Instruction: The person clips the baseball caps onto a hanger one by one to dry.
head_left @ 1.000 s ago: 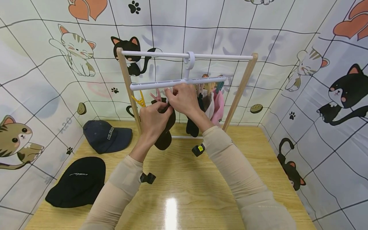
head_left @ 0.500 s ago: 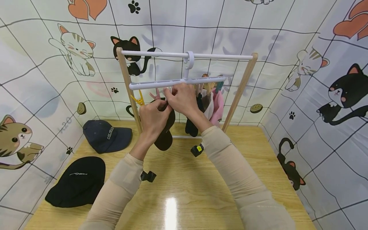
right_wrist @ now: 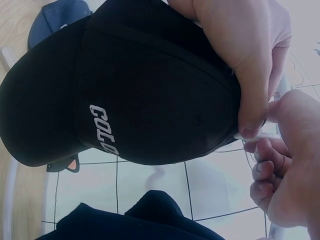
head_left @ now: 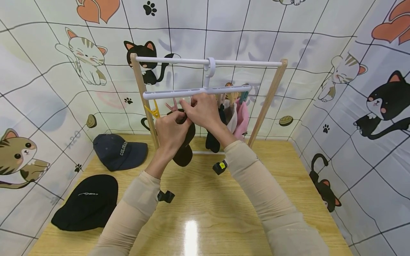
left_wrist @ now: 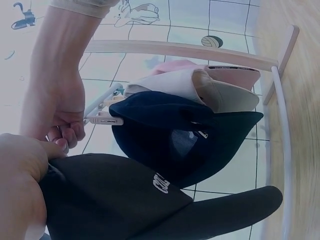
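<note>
My left hand point(head_left: 171, 129) holds a dark cap point(right_wrist: 165, 95) with white lettering by its crown; the brim hangs downward. In the right wrist view, the left thumb presses the crown's edge right beside a slim white clothespin point(right_wrist: 267, 135). My right hand point(head_left: 203, 108) pinches that clothespin under the white hanger bar point(head_left: 173, 94), its other fingers curled. The cap's edge meets the clothespin's tip, partly hidden by the left thumb. Left of the hands, a pink clothespin point(head_left: 173, 105) and a yellow clothespin point(head_left: 155, 111) hang from the bar.
A navy cap point(left_wrist: 165, 135), a white cap point(left_wrist: 230, 95) and a pink cap point(head_left: 242, 119) hang clipped on the right. The wooden-sided rack point(head_left: 270, 96) carries the hanger. Another navy cap point(head_left: 110, 151) and a black cap point(head_left: 88, 204) lie on the table's left.
The hanger bar, with its clothespins and hanging caps, has shifted slightly left. Both hands keep their hold, with the right fingertips a little further left.
</note>
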Demonstrator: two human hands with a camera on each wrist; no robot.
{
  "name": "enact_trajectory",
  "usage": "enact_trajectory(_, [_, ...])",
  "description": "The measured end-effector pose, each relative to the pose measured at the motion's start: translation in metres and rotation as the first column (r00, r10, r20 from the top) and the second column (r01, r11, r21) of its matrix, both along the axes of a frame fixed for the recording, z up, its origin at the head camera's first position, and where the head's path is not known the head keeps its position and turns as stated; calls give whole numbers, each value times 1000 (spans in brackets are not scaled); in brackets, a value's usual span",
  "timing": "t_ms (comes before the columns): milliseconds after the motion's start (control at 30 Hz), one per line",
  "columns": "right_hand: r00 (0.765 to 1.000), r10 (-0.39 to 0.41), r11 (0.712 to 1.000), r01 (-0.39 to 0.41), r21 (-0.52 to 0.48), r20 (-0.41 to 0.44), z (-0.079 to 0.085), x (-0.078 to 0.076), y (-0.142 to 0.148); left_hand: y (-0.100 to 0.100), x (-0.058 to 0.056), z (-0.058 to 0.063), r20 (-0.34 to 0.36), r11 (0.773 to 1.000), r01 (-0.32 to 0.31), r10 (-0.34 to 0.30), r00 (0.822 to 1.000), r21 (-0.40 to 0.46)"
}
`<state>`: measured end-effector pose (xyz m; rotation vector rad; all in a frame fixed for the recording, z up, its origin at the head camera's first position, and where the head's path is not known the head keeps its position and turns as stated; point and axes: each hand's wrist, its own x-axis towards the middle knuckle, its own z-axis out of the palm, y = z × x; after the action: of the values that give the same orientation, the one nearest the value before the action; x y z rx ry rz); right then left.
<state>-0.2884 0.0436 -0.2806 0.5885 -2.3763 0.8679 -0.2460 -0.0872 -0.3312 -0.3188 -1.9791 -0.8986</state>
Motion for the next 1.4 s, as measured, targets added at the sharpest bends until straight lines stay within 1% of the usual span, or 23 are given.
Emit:
enact_trajectory(200, [1000,-11,1000,12,20,-23,4,-1,-2,-3,-3,0,-1,1000,-10,10,1000,11])
enact_trajectory(333, [1000,-15,1000,15,16,-25,4,-1,-3,-3,-3,0,21,1000,-25,24,999,16])
enact_trajectory(433, [999,-18,1000,19,16,-26,4,-1,-3,-3,-2,0,42,1000,-24,24,999,14])
enact_trajectory(567, [999,-16,1000,16,7,-33,3,-3,-3,-5,0,-2,74,1000,6,-7,997,11])
enact_trajectory(667, [999,-16,1000,16,3,-40,1,-4,-3,-8,3,-5,102,999,46,-46,994,8])
enact_trajectory(800, [998,-36,999,36,9,-47,0,-5,-3,-14,10,-11,130,995,101,-101,986,3])
enact_trajectory(933, [997,-49,999,50,15,-55,-1,-5,-1,-21,19,-17,154,989,146,-146,977,8])
enact_trajectory(1033, [997,-50,998,51,20,-62,-2,-5,0,-29,28,-22,182,987,158,-161,970,26])
enact_trajectory(1167, [995,-57,998,59,24,-82,-3,-5,1,-39,39,-30,215,990,137,-143,966,43])
enact_trajectory(1400, [994,-64,998,64,6,-86,-4,-8,7,-64,57,-46,201,997,75,-79,976,23])
